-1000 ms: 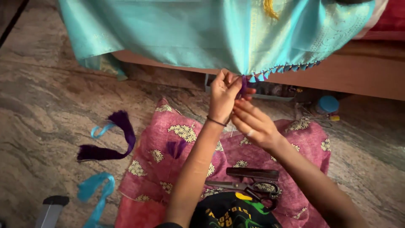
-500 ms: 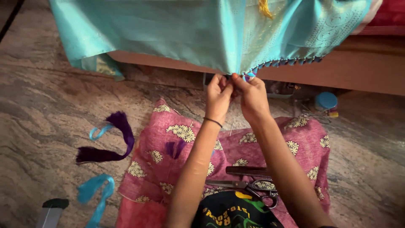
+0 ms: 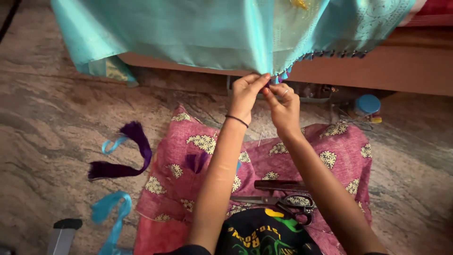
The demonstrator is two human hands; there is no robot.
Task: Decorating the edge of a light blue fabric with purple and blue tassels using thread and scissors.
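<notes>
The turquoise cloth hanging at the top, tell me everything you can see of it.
The turquoise cloth looks silky and slightly shiny, with a woven pattern toward the right. It drapes in soft folds over a wooden ledge. Small purple and turquoise tassels trim its lower right edge. The left hand and right hand pinch that edge where the tassel row ends.

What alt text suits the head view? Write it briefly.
Left hand and right hand pinch the tasselled edge of a hanging turquoise silk cloth. Below, black-handled scissors lie on a pink flowered cloth.
</notes>
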